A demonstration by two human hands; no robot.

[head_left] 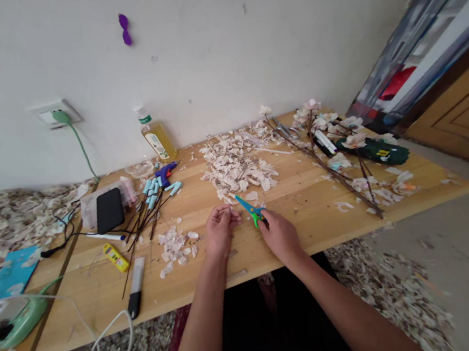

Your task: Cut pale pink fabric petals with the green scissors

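My right hand (280,235) grips scissors (247,205) with blue blades and green handles, pointing up and to the left. Beside the blades, my left hand (221,225) is closed in a pinch on a small pale petal-like piece, mostly hidden by the fingers. Behind both hands spreads a large heap of dry, pale petal-like pieces (235,161). A smaller pile of whitish pieces (175,245) lies left of my left hand.
Branches with pale flowers (321,156) lie at the right. A blue glue gun (166,173), light-blue-tipped sticks (151,191), a black phone (109,210), a yellow box (115,257) and a utility knife (137,287) lie left. A bottle (157,136) stands by the wall.
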